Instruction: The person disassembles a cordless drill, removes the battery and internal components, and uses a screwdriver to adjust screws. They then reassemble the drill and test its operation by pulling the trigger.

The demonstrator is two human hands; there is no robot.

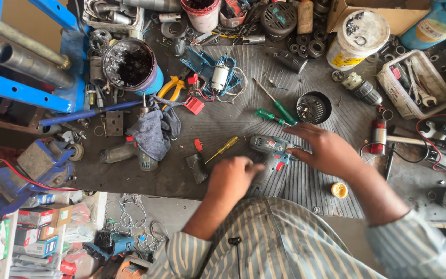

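Right hand (326,150) on drill body (270,147), left hand (233,178) beside, screwdrivers (277,109) near

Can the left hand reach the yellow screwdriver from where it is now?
Probably yes: the left hand is close to the yellow screwdriver, which lies free on the mat with nothing between them.
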